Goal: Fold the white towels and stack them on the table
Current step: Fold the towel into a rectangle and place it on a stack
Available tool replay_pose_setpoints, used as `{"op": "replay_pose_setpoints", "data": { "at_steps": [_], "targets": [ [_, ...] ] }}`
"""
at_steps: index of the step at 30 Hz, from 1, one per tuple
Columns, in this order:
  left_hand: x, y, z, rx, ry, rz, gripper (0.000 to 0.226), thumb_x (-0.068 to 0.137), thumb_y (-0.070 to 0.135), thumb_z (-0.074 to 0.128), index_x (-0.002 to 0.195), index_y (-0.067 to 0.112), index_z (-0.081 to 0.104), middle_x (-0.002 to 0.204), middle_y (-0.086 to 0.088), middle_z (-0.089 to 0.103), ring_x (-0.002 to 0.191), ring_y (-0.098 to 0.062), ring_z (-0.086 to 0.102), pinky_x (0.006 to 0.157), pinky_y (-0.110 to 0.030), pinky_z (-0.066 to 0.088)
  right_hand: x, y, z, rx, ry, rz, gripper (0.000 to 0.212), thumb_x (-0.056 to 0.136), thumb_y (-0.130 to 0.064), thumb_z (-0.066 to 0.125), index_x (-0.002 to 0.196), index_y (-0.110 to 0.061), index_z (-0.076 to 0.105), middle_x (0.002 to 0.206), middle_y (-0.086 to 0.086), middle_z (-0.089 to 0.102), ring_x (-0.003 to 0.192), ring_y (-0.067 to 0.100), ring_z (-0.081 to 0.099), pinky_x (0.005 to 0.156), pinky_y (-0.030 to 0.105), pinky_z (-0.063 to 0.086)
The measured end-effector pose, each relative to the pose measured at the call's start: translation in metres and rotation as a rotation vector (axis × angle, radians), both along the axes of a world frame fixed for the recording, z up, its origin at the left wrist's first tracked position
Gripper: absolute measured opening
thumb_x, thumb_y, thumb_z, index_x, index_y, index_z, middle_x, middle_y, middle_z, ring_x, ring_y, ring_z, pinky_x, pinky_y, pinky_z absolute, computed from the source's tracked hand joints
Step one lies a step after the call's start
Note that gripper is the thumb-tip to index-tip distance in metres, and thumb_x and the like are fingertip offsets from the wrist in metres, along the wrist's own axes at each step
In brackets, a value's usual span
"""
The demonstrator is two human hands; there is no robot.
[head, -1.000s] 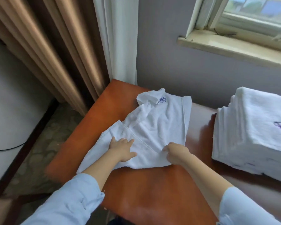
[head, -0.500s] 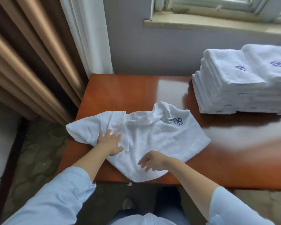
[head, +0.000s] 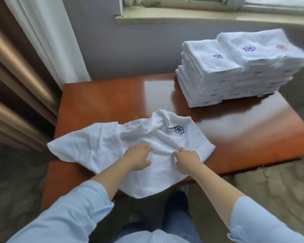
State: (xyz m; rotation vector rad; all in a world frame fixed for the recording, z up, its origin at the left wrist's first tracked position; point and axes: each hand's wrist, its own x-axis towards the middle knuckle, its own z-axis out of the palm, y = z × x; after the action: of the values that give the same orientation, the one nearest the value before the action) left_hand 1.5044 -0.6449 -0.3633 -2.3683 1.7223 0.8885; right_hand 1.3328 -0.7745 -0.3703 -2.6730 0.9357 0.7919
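Note:
A crumpled white towel with a blue embroidered logo lies spread on the orange-brown table, and its near corner hangs over the front edge. My left hand rests flat on the middle of the towel with its fingers stretched forward. Just to its right, my right hand sits on the towel with curled fingers that pinch the cloth. A tall stack of folded white towels stands at the table's far right corner, apart from both hands.
Brown and white curtains hang to the left of the table. A grey wall and a window sill run behind it. Bare tabletop shows between the loose towel and the stack. Patterned floor surrounds the table.
My left hand has slid right from the towel's left part to its middle, close to my right hand. The towel has shifted slightly toward the front edge. The view has swung left.

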Motion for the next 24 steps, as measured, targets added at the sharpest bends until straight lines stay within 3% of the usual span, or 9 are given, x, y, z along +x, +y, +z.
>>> {"op": "replay_pose_setpoints", "data": {
  "at_steps": [4, 7, 10, 12, 14, 16, 19, 24],
  "targets": [
    [-0.020, -0.030, -0.004, 0.043, 0.045, -0.065, 0.063, 0.097, 0.036, 0.051, 0.154, 0.025, 0.027, 0.158, 0.006, 0.027, 0.142, -0.016, 0.032, 0.101, -0.035, 0.043, -0.028, -0.018, 0.004, 0.007, 0.060, -0.034, 0.037, 0.093, -0.017, 0.039, 0.125, -0.026, 0.054, 0.114, 0.004, 0.054, 0.081, 0.024, 0.048, 0.073, 0.033, 0.035],
    [-0.034, -0.055, -0.003, 0.021, 0.095, -0.052, 0.055, 0.096, 0.033, 0.051, 0.149, 0.026, 0.037, 0.152, 0.007, 0.038, 0.138, -0.016, 0.039, 0.099, -0.035, 0.045, -0.044, -0.041, 0.006, 0.030, 0.057, -0.113, 0.025, 0.093, -0.022, 0.040, 0.111, -0.022, 0.058, 0.101, 0.000, 0.056, 0.084, 0.023, 0.053, 0.068, 0.031, 0.036],
    [-0.041, -0.079, 0.004, -0.202, 0.149, 0.046, 0.032, 0.095, 0.029, 0.054, 0.126, 0.026, 0.059, 0.123, 0.010, 0.061, 0.117, -0.014, 0.055, 0.089, -0.030, 0.047, -0.051, -0.071, 0.009, 0.011, -0.209, -0.294, 0.012, 0.089, -0.031, 0.051, 0.091, -0.020, 0.054, 0.086, -0.005, 0.058, 0.078, 0.021, 0.056, 0.057, 0.027, 0.033],
    [-0.041, -0.093, 0.009, -0.437, 0.110, 0.102, 0.022, 0.092, 0.025, 0.059, 0.113, 0.024, 0.064, 0.104, 0.009, 0.062, 0.101, -0.015, 0.059, 0.076, -0.029, 0.045, -0.048, -0.092, 0.013, -0.009, -0.438, -0.432, 0.016, 0.085, -0.037, 0.058, 0.087, -0.023, 0.049, 0.079, -0.010, 0.055, 0.072, 0.016, 0.055, 0.052, 0.025, 0.028],
    [-0.036, -0.110, 0.012, -0.573, -0.028, 0.149, 0.024, 0.089, 0.024, 0.063, 0.112, 0.022, 0.064, 0.104, 0.004, 0.058, 0.097, -0.017, 0.056, 0.073, -0.031, 0.044, -0.037, -0.112, 0.017, 0.027, -0.575, -0.530, 0.024, 0.082, -0.041, 0.063, 0.090, -0.025, 0.047, 0.083, -0.013, 0.050, 0.073, 0.014, 0.052, 0.051, 0.027, 0.029],
    [-0.029, -0.127, 0.012, -0.508, -0.159, 0.222, 0.035, 0.088, 0.030, 0.063, 0.122, 0.024, 0.057, 0.115, 0.004, 0.053, 0.104, -0.018, 0.052, 0.082, -0.031, 0.042, -0.022, -0.128, 0.016, 0.069, -0.575, -0.522, 0.031, 0.082, -0.047, 0.066, 0.096, -0.025, 0.049, 0.094, -0.013, 0.049, 0.078, 0.013, 0.052, 0.055, 0.029, 0.032],
    [-0.021, -0.143, 0.004, -0.241, -0.265, 0.328, 0.046, 0.091, 0.037, 0.055, 0.134, 0.024, 0.047, 0.127, 0.004, 0.050, 0.116, -0.020, 0.049, 0.093, -0.031, 0.038, -0.003, -0.142, 0.008, 0.120, -0.475, -0.468, 0.033, 0.081, -0.053, 0.064, 0.095, -0.025, 0.053, 0.099, -0.010, 0.054, 0.081, 0.013, 0.056, 0.056, 0.028, 0.033],
    [-0.014, -0.150, -0.003, -0.148, -0.261, 0.417, 0.024, 0.096, 0.029, 0.043, 0.105, 0.018, 0.063, 0.104, -0.001, 0.065, 0.096, -0.027, 0.060, 0.074, -0.034, 0.039, 0.001, -0.161, -0.005, 0.170, -0.467, -0.429, 0.006, 0.082, -0.026, 0.056, 0.079, -0.021, 0.054, 0.085, -0.005, 0.061, 0.072, 0.019, 0.059, 0.054, 0.028, 0.037]
  ]
}}
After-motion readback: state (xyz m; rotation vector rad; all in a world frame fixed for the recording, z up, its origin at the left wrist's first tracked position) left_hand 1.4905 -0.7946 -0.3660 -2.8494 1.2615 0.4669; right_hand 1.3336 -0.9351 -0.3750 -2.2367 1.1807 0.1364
